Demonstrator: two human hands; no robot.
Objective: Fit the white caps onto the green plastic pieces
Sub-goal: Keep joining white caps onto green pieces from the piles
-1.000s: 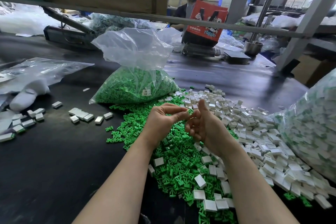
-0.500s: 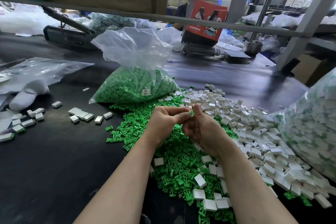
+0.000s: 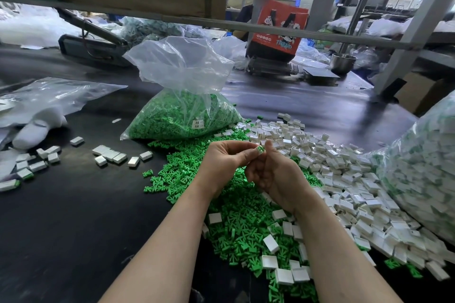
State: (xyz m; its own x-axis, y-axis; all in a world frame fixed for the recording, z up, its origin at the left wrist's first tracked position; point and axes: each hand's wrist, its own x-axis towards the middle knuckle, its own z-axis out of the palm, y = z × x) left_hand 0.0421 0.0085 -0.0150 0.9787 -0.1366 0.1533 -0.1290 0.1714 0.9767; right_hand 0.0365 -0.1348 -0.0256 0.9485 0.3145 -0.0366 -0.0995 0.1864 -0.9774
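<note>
Over a heap of loose green plastic pieces (image 3: 236, 211) my two hands meet above the dark table. My left hand (image 3: 225, 165) and my right hand (image 3: 273, 174) pinch one small capped piece (image 3: 260, 149) between their fingertips; it shows white with green inside. My right thumb points up beside it. A wide pile of white caps (image 3: 344, 179) lies to the right of my hands. Whether the cap sits fully on the green piece is hidden by my fingers.
A clear bag of green pieces (image 3: 182, 115) stands behind the heap. A large bag of finished parts (image 3: 423, 167) fills the right edge. Assembled white pieces (image 3: 110, 155) and a white glove (image 3: 37, 128) lie left. Another person sits behind an orange bag (image 3: 278, 27).
My hands drew together and rose slightly; my right fingers curled in and both hands now pinch the small piece between them.
</note>
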